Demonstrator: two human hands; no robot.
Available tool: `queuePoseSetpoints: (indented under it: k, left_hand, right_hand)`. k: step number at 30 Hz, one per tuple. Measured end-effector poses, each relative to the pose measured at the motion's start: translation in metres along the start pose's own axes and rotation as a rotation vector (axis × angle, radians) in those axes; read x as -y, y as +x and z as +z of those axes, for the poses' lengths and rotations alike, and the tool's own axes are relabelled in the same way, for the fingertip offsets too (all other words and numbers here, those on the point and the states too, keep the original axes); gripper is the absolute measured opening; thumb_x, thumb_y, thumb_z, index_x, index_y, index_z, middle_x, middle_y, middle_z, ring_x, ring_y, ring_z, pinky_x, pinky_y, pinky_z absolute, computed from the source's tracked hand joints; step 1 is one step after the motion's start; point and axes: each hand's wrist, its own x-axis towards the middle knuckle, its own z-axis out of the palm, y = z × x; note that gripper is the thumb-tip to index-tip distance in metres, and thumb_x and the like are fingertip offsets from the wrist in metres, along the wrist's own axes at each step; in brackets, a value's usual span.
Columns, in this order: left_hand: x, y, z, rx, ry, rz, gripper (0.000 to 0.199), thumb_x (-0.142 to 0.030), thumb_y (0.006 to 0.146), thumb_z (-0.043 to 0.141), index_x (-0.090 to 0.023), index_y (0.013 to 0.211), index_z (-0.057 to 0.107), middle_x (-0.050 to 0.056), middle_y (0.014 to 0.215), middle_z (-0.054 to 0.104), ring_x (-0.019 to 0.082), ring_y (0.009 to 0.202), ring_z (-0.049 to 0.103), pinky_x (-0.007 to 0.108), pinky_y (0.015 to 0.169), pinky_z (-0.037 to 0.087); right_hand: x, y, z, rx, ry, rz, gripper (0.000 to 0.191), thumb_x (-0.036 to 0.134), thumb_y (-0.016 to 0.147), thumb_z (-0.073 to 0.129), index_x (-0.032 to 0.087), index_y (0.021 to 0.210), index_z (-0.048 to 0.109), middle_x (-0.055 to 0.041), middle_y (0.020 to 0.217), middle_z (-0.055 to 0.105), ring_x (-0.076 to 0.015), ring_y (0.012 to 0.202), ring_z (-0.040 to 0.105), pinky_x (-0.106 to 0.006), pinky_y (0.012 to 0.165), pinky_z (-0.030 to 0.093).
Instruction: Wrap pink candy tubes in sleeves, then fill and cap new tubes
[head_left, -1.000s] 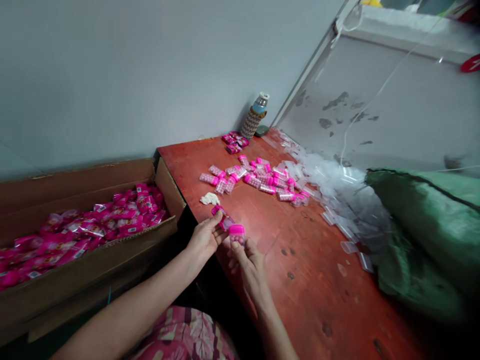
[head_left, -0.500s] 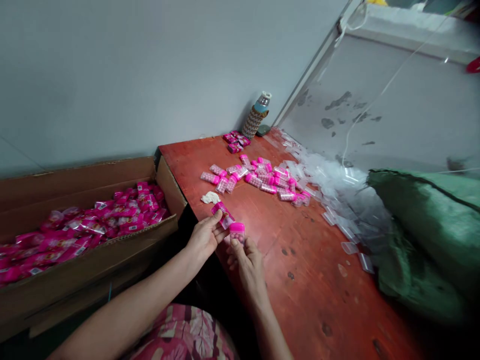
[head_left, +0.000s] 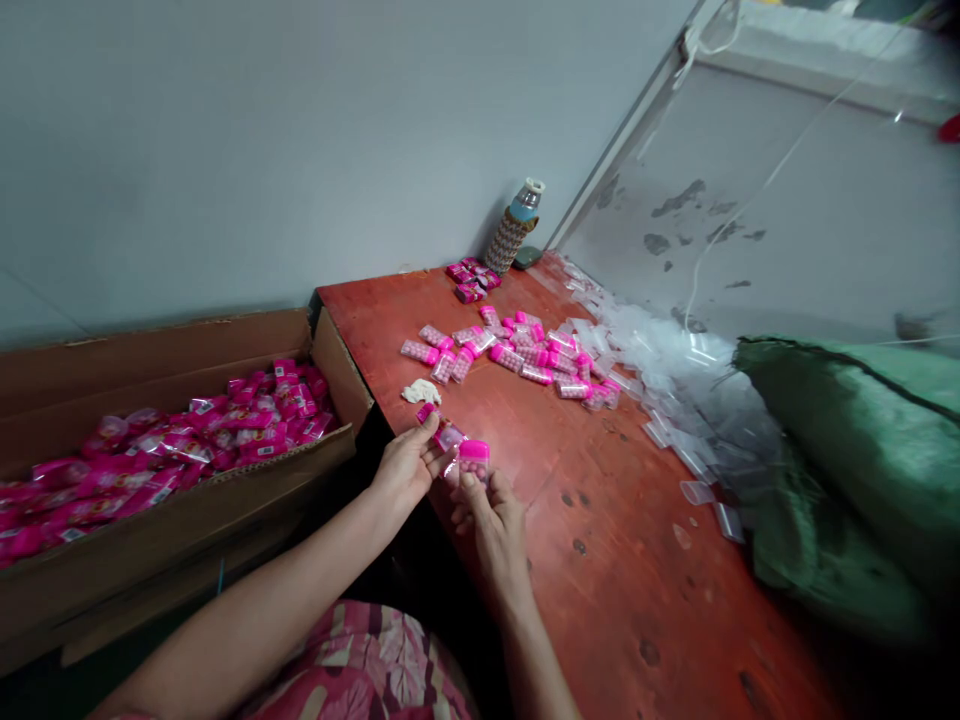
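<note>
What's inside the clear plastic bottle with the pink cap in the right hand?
Small pink balls show through the clear plastic bottle, just below its opaque pink cap. The right hand covers the lower part, so contents there, and anything inside the cap, are hidden.

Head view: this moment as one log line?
left hand: pink wrapper; right hand: pink-capped clear bottle; red table: more bottles; cardboard box: pink packets

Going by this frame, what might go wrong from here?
The right hand grips the pink-capped container by its lower part, close to the edge of the red table, so a slip might drop it off the side. The pink wrapper, pinched in the left hand, looks thin and might crease or tear if forced against the container.
</note>
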Motion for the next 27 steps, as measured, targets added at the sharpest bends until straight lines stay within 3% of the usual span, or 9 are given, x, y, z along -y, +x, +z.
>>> queuePoseSetpoints:
  k: [27]
  left_hand:
    - [0.0041, -0.0012, -0.0012, -0.005, -0.016, -0.049, 0.007, -0.014, 0.073, 0.064, -0.011, 0.079, 0.06, 0.006, 0.069, 0.067, 0.016, 0.06, 0.065, 0.029, 0.058, 0.056]
  right_hand:
    - [-0.0026, -0.0029, -0.002, -0.04, 0.003, -0.02, 0.027, 0.044, 0.081, 0.051, 0.017, 0.08, 0.051, 0.0027, 0.063, 0.055, -0.0079, 0.044, 0.049, -0.019, 0.038, 0.041]
